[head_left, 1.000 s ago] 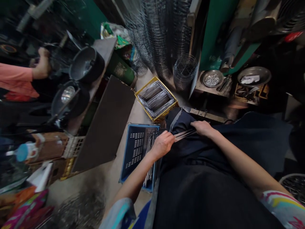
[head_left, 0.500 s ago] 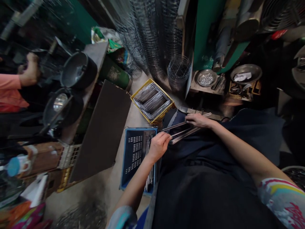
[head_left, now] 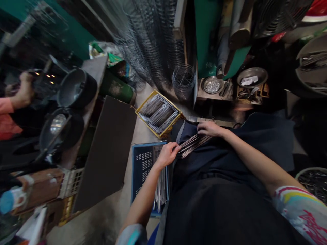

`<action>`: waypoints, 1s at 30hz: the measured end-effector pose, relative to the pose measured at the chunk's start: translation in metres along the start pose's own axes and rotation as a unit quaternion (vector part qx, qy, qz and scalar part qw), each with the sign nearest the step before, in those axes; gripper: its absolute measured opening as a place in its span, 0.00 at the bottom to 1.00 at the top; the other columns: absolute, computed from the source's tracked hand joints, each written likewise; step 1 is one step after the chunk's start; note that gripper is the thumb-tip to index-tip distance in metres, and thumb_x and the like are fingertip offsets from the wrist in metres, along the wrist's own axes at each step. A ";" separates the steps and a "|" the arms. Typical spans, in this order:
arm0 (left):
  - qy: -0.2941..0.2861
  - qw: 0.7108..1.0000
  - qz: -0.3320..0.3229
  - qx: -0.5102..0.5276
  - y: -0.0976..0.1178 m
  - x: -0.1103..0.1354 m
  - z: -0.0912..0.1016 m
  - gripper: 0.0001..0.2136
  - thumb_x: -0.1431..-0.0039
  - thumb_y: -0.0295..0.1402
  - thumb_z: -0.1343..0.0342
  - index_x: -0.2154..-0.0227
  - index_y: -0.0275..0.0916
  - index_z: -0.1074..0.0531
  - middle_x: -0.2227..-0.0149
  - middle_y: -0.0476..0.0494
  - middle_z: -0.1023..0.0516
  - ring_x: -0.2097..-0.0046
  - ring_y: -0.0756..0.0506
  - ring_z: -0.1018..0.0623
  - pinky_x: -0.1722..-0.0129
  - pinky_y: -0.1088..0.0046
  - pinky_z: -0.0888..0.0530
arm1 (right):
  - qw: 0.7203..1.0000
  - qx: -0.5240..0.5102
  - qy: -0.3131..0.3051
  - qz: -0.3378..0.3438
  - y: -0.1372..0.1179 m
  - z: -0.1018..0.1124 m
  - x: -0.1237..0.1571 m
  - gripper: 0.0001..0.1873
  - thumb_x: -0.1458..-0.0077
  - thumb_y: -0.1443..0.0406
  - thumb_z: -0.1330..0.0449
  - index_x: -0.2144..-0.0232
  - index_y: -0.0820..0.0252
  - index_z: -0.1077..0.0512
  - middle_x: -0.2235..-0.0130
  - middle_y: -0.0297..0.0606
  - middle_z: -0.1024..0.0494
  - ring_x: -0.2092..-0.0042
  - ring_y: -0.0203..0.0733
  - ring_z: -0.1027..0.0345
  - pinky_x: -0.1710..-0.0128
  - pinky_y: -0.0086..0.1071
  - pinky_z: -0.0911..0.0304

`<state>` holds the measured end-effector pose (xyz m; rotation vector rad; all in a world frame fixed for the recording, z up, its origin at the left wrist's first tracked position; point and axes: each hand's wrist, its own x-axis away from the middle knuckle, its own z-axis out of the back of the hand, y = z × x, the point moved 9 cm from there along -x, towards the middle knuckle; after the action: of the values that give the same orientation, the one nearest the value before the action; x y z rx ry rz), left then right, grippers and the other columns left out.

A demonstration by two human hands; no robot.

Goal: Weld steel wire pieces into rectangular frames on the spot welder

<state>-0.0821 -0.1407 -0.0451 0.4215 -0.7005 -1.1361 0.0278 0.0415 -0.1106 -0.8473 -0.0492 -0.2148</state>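
Note:
Several thin metal rods (head_left: 192,145) lie side by side across my lap on the dark apron. My left hand (head_left: 167,154) pinches their near-left ends. Over their upper right part, my right hand (head_left: 209,129) is closed, with the fingertips bent down onto the rods. Just left of my lap stands a blue plastic crate (head_left: 143,163) with more metal rods (head_left: 160,190) standing along its right side. Beyond it, a yellow crate (head_left: 143,106) holds stacked bent wire frames (head_left: 159,114).
A dark board (head_left: 104,153) leans at the left beside black pans (head_left: 76,87). Wire baskets (head_left: 184,81) are stacked ahead. A bowl of small metal pieces (head_left: 212,85) sits by a green machine (head_left: 208,41). At far left, a co-worker's hand (head_left: 25,90) shows near sparks.
The rods, spread apart before, now lie closer together in my hands. My left hand has shifted slightly left. The whole view has turned a little to the right.

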 end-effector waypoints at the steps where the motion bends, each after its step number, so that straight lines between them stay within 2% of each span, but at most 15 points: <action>1: 0.005 1.000 -0.011 0.008 0.005 -0.003 -0.001 0.14 0.35 0.39 0.50 0.69 0.36 0.25 0.71 0.46 0.24 0.67 0.48 0.27 0.64 0.73 0.33 | 0.998 0.007 0.044 -0.033 0.009 0.014 0.004 0.10 0.40 0.60 0.42 0.62 0.59 0.25 0.59 0.41 0.26 0.58 0.44 0.32 0.57 0.32 0.39; 3: 0.006 0.999 -0.035 0.022 0.016 -0.010 -0.002 0.13 0.35 0.39 0.49 0.69 0.36 0.25 0.69 0.46 0.24 0.66 0.48 0.26 0.63 0.74 0.33 | 0.988 0.020 0.128 -0.082 0.024 0.045 0.019 0.10 0.39 0.61 0.43 0.61 0.59 0.25 0.60 0.41 0.25 0.59 0.44 0.31 0.57 0.32 0.38; 6: -0.003 0.999 -0.044 0.007 0.023 -0.018 -0.002 0.14 0.37 0.38 0.49 0.74 0.36 0.27 0.72 0.47 0.28 0.69 0.49 0.29 0.66 0.75 0.34 | 0.976 0.044 0.190 -0.098 0.029 0.081 0.047 0.11 0.38 0.61 0.46 0.61 0.60 0.26 0.62 0.40 0.24 0.60 0.44 0.30 0.56 0.33 0.38; 10: -0.012 0.998 -0.049 -0.026 0.027 -0.017 -0.001 0.15 0.37 0.38 0.49 0.77 0.37 0.29 0.75 0.49 0.31 0.72 0.50 0.32 0.70 0.75 0.38 | 0.967 0.087 0.211 -0.113 0.019 0.106 0.089 0.11 0.37 0.61 0.46 0.59 0.60 0.26 0.59 0.42 0.24 0.58 0.46 0.30 0.54 0.36 0.37; 13: 0.025 0.996 -0.056 -0.062 0.028 -0.017 0.006 0.16 0.36 0.38 0.51 0.77 0.37 0.29 0.75 0.48 0.31 0.71 0.49 0.32 0.69 0.75 0.38 | 0.956 0.098 0.245 -0.129 0.007 0.122 0.126 0.12 0.37 0.61 0.46 0.58 0.60 0.26 0.58 0.43 0.24 0.58 0.47 0.29 0.55 0.37 0.36; 16: 0.056 0.994 -0.032 -0.087 0.022 -0.025 0.015 0.17 0.37 0.40 0.52 0.78 0.38 0.31 0.76 0.49 0.32 0.72 0.50 0.33 0.69 0.75 0.39 | 0.931 0.118 0.300 -0.171 0.003 0.144 0.174 0.12 0.38 0.61 0.46 0.57 0.60 0.27 0.58 0.44 0.24 0.58 0.47 0.28 0.56 0.37 0.35; 18: 0.039 0.995 -0.011 -0.086 0.019 -0.035 0.019 0.18 0.38 0.43 0.52 0.79 0.38 0.32 0.77 0.50 0.33 0.73 0.50 0.34 0.71 0.76 0.39 | 0.905 0.142 0.341 -0.213 0.007 0.160 0.215 0.13 0.38 0.60 0.46 0.58 0.59 0.26 0.58 0.43 0.23 0.58 0.47 0.28 0.57 0.36 0.35; 21: -0.009 0.996 0.005 -0.084 0.020 -0.051 0.025 0.20 0.38 0.47 0.55 0.78 0.38 0.32 0.79 0.52 0.35 0.74 0.50 0.35 0.72 0.76 0.40 | 0.852 0.177 0.395 -0.294 0.021 0.179 0.289 0.13 0.40 0.59 0.45 0.59 0.61 0.25 0.61 0.44 0.22 0.61 0.46 0.28 0.61 0.34 0.36; 23: -0.041 0.994 0.002 -0.105 0.023 -0.066 0.030 0.21 0.38 0.49 0.58 0.77 0.39 0.33 0.80 0.52 0.35 0.74 0.49 0.34 0.73 0.76 0.40 | 0.802 0.207 0.418 -0.373 0.032 0.186 0.344 0.14 0.41 0.60 0.44 0.60 0.62 0.24 0.62 0.46 0.21 0.63 0.46 0.29 0.62 0.34 0.37; 26: -0.106 0.972 -0.005 -0.209 0.021 -0.101 0.027 0.21 0.39 0.50 0.58 0.74 0.40 0.30 0.80 0.50 0.31 0.74 0.46 0.30 0.73 0.75 0.39 | 0.682 0.237 0.433 -0.540 0.048 0.185 0.436 0.15 0.41 0.59 0.45 0.59 0.62 0.24 0.60 0.48 0.21 0.61 0.49 0.29 0.61 0.36 0.37; 28: -0.117 0.951 -0.035 -0.282 0.025 -0.133 0.018 0.19 0.37 0.45 0.60 0.68 0.40 0.28 0.75 0.44 0.24 0.71 0.43 0.25 0.70 0.73 0.37 | 0.599 0.219 0.430 -0.639 0.058 0.173 0.492 0.17 0.41 0.57 0.45 0.58 0.61 0.23 0.60 0.49 0.21 0.59 0.52 0.29 0.61 0.37 0.37; 30: -0.116 0.930 -0.083 -0.339 0.041 -0.162 0.001 0.19 0.36 0.41 0.62 0.63 0.39 0.27 0.68 0.39 0.20 0.65 0.40 0.22 0.66 0.71 0.34 | 0.545 0.183 0.419 -0.703 0.071 0.154 0.533 0.19 0.41 0.56 0.45 0.56 0.60 0.23 0.59 0.50 0.22 0.58 0.53 0.29 0.61 0.38 0.35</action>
<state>-0.0949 0.0252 -0.0652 -0.2517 -0.4366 -1.5201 0.5700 0.1123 0.0079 0.0072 0.1428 -2.0765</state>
